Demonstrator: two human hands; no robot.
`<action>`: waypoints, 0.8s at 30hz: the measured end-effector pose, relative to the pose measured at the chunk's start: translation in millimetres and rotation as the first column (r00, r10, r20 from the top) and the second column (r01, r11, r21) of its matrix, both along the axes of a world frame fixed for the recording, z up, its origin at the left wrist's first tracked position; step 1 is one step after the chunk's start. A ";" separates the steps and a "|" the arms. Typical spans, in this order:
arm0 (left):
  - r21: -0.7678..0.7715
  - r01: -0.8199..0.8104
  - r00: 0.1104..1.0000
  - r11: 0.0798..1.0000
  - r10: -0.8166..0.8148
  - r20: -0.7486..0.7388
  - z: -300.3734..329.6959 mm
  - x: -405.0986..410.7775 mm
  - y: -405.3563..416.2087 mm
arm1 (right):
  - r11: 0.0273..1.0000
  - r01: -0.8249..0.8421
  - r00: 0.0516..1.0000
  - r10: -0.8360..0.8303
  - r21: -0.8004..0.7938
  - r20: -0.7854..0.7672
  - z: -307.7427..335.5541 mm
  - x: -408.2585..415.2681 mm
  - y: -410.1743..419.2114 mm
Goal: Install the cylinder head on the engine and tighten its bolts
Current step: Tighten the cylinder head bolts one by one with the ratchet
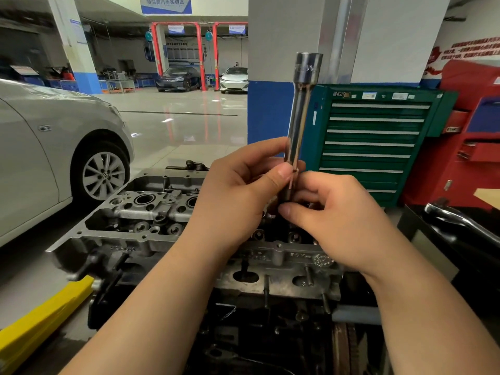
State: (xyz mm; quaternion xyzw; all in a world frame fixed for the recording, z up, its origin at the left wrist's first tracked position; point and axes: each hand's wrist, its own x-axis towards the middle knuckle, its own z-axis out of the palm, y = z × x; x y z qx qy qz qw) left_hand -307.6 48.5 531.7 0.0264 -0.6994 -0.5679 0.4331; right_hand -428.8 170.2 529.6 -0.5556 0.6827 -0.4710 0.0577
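A grey aluminium cylinder head [151, 212] sits on top of the dark engine block [257, 334] right in front of me. Above it I hold a long chrome socket extension [300, 112] upright, its wide square-drive end at the top. My left hand [238, 190] grips the lower shaft between thumb and fingers. My right hand [332, 215] pinches a small dark piece at the tool's bottom end; its fingers hide most of that piece. The head's middle is hidden behind both hands.
A green drawer tool cabinet [378, 136] stands behind the engine on the right, a red cabinet [465, 147] beside it. A grey car [54, 147] is parked at the left. A yellow stand part [46, 320] lies lower left. A chrome handle [460, 220] rests on the right.
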 end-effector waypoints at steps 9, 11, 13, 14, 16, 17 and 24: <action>0.007 -0.072 0.997 0.997 0.072 -0.020 0.2 0.0 -2.7 | 0.998 0.066 0.995 -0.067 -0.014 -0.071 -0.9 4.2 -1.7; 0.000 -0.032 0.999 0.999 0.032 -0.003 0.5 0.6 -2.5 | 1.000 0.004 1.000 -0.003 0.005 -0.020 -0.3 2.7 -0.7; -0.012 0.006 1.000 1.000 -0.006 0.005 1.0 0.8 -0.9 | 1.000 0.007 1.000 -0.006 0.012 -0.001 -0.1 0.9 -0.6; -0.011 0.010 1.000 1.000 -0.010 -0.001 1.3 0.8 -0.1 | 1.000 0.026 1.000 -0.026 0.015 -0.014 -0.4 0.4 -1.0; -0.016 -0.017 1.000 1.000 0.016 -0.011 1.3 0.8 1.1 | 0.997 0.071 0.996 -0.070 0.016 -0.061 -1.1 2.2 -1.4; -0.025 -0.040 0.999 0.999 0.040 -0.008 1.2 0.4 1.4 | 0.996 0.091 0.992 -0.090 0.008 -0.084 -1.5 4.0 -1.7; -0.021 -0.025 1.000 0.999 0.026 0.008 0.3 0.5 -0.3 | 1.000 -0.030 1.000 0.030 -0.005 0.000 -0.1 5.3 0.2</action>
